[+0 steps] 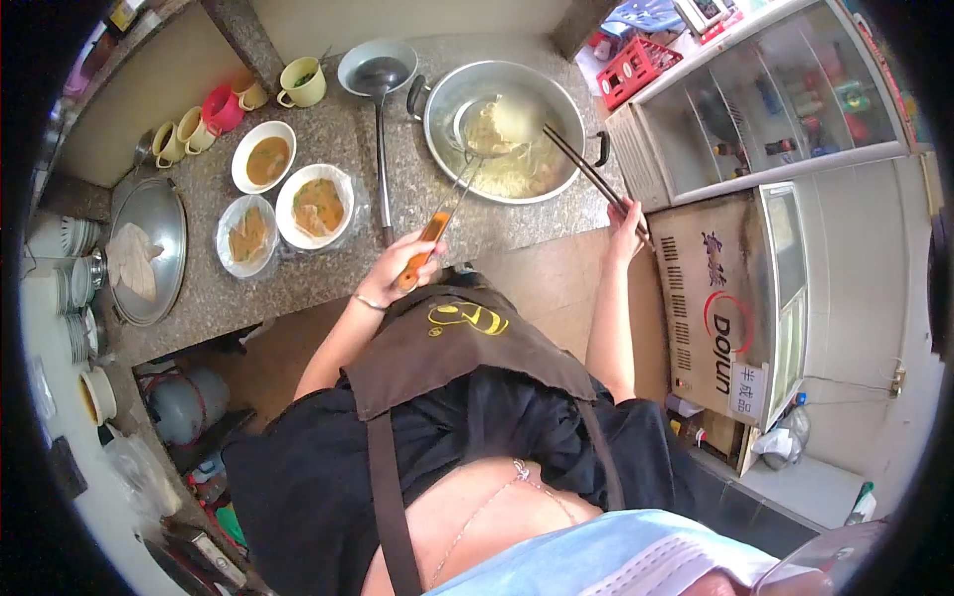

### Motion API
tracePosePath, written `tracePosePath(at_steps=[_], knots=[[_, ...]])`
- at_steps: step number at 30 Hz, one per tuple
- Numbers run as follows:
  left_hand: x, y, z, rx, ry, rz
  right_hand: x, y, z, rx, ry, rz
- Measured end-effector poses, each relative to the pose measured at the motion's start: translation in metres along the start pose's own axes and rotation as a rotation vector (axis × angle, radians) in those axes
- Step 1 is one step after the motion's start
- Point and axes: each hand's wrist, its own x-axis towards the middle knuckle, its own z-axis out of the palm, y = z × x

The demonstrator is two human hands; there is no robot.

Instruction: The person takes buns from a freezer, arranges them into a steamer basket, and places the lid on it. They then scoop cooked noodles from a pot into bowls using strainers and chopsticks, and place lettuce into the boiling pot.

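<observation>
My left hand (402, 270) is closed round the orange handle of a wire strainer (430, 241), whose basket is in a large metal pot (437, 129) with noodles (507, 179) in cloudy liquid. Long dark chopsticks (586, 169) are gripped in my right hand (624, 230), their tips over the pot near the noodles at the strainer. Left of the pot, a long-handled ladle (382, 149) rests in a metal bowl (350, 68). Three bowls of brownish soup (266, 159) (316, 207) (247, 235) stand further left, two of them lined with clear plastic.
Cups, yellow (302, 82) and red (223, 109), line the counter's back. At left, a large round lid (149, 288) bears a cloth (133, 260). A red crate (636, 72) and a glass-doored fridge (775, 104) stand right, with a cardboard-coloured cabinet (711, 298) below.
</observation>
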Motion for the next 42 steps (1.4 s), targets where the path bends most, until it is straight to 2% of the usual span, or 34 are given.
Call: tracePosePath(at_steps=[1,2,3,6,8,9,11,12,14,18,20,26,31,35,37,38,42], knots=[[0.013,-0.005,-0.007,0.025,-0.007,-0.028,-0.003,-0.006,-0.001,-0.154,-0.053,-0.131],[0.029,-0.011,-0.011,0.062,-0.045,0.033,-0.006,-0.014,0.0,-0.304,-0.113,-0.262],[0.038,-0.009,-0.009,0.058,-0.006,0.018,-0.014,-0.027,0.0,-0.354,-0.086,-0.304],[0.035,-0.004,-0.003,0.095,0.022,0.004,-0.023,-0.038,-0.027,-0.368,-0.018,-0.162],[0.024,-0.001,0.0,0.137,0.03,-0.004,-0.037,-0.018,-0.038,-0.332,-0.017,0.062],[0.019,-0.001,0.001,0.188,0.045,-0.004,-0.034,0.011,-0.048,-0.213,-0.038,0.15],[0.003,0.007,0.012,0.239,0.083,-0.027,-0.037,0.039,-0.031,-0.066,0.131,0.271],[-0.006,0.015,0.009,0.253,0.059,-0.045,-0.031,0.057,-0.03,0.005,0.055,0.229],[-0.031,0.04,0.012,0.302,0.043,-0.109,-0.009,0.075,-0.031,0.16,0.0,0.326],[-0.064,0.075,0.021,0.305,-0.001,-0.176,0.043,0.094,-0.035,0.329,-0.074,0.348],[-0.064,0.072,0.022,0.346,0.097,-0.172,0.06,0.08,-0.025,0.378,-0.102,0.3],[-0.024,0.05,0.034,0.289,0.175,-0.089,0.102,0.024,0.005,0.44,-0.283,0.303],[0.026,0.029,0.034,0.189,0.117,0.031,0.126,-0.013,0.018,0.455,-0.338,0.267],[0.057,0.015,0.034,0.13,0.151,0.069,0.132,-0.032,0.029,0.376,-0.314,0.219],[0.062,0.009,0.034,0.105,0.136,0.093,0.133,-0.037,0.035,0.178,-0.354,0.132],[0.064,0.006,0.034,0.082,0.115,0.117,0.135,-0.042,0.036,0.179,-0.356,0.136],[0.035,-0.008,0.053,0.186,0.067,0.136,0.139,-0.077,0.026,-0.157,-0.439,0.019]])
